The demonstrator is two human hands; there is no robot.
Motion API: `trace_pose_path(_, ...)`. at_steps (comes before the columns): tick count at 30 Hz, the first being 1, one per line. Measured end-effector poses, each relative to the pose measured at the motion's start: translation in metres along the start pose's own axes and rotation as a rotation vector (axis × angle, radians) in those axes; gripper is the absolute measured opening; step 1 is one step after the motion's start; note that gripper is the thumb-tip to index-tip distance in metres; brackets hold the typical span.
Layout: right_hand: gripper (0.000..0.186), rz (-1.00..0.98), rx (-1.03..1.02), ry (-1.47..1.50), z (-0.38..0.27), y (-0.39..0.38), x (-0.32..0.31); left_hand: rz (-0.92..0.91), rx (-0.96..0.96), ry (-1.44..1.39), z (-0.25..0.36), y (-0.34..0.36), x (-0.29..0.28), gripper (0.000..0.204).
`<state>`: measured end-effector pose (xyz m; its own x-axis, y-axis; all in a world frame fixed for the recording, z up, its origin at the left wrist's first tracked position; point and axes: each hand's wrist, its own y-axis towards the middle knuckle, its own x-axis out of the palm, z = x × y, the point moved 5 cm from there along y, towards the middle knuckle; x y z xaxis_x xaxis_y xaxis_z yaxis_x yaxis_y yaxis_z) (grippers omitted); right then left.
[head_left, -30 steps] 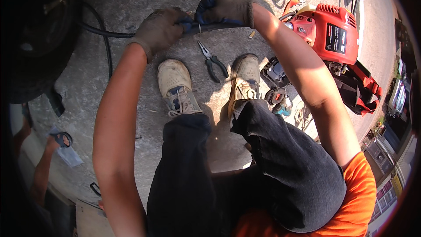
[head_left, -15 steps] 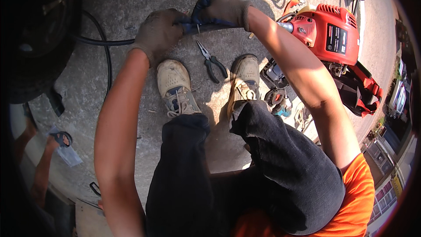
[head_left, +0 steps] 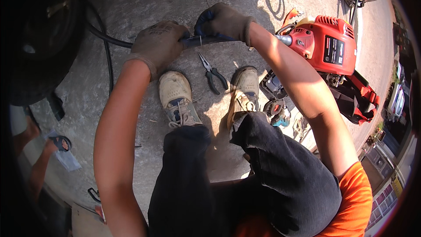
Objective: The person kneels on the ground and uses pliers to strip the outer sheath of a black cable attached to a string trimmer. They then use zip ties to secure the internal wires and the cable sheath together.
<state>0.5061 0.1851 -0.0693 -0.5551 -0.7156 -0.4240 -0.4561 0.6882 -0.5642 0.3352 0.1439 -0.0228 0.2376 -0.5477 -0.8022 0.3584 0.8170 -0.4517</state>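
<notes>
Both my hands wear grey-brown gloves with blue palms. My left hand (head_left: 158, 41) is closed around a black flexible tube (head_left: 115, 41) that comes in from the left. My right hand (head_left: 226, 23) is closed at the same tube, a short way to the right, its fingertips partly hidden. Between the hands a thin light wire or tie (head_left: 201, 40) crosses the tube, and a fine strand sticks up beyond it. Long-nose pliers (head_left: 212, 73) with dark green handles lie on the concrete just below. To the right sits a red engine (head_left: 329, 46) with a silver coupling (head_left: 284, 39).
A dark wheel (head_left: 39, 52) fills the upper left, with a black cable (head_left: 108, 63) beside it. My shoes (head_left: 175, 90) stand near the pliers. A teal power tool (head_left: 281, 118) and a red-black strap (head_left: 364, 101) lie right. Another person's sandalled foot (head_left: 62, 144) shows lower left.
The whole view has shifted slightly, so hands, tube and pliers all appear lower. Both hands keep their hold on the tube, with little other visible movement.
</notes>
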Motion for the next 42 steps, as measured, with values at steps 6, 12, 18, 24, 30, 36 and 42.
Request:
trace_pose_path(6,0.023,-0.007,-0.002,-0.023,0.002,0.001,-0.001,0.009,0.005,-0.038,-0.005,-0.008,-0.002,0.036)
trace_pose_path(12,0.024,0.034,-0.017,-0.083,-0.015,-0.008,0.001,0.128,0.053,-0.052,0.000,-0.009,0.013,0.040)
trace_pose_path(18,0.032,-0.051,0.025,0.016,0.015,-0.005,-0.009,0.042,0.036,-0.144,0.017,0.008,0.013,0.041)
trace_pose_path(24,0.033,-0.089,-0.031,-0.011,0.003,-0.026,-0.006,0.075,0.067,-0.372,0.004,-0.001,0.007,0.041)
trace_pose_path(30,0.028,-0.042,0.024,-0.030,0.016,-0.019,-0.007,0.152,-0.098,-0.694,0.002,-0.008,-0.003,0.043)
trace_pose_path(36,0.027,0.009,0.052,-0.073,0.004,-0.024,-0.011,0.027,-0.009,-0.903,-0.011,-0.009,0.007,0.041)
trace_pose_path(42,0.025,0.021,0.043,-0.027,0.022,-0.013,-0.004,0.042,0.046,-1.301,-0.019,-0.012,-0.004,0.033)
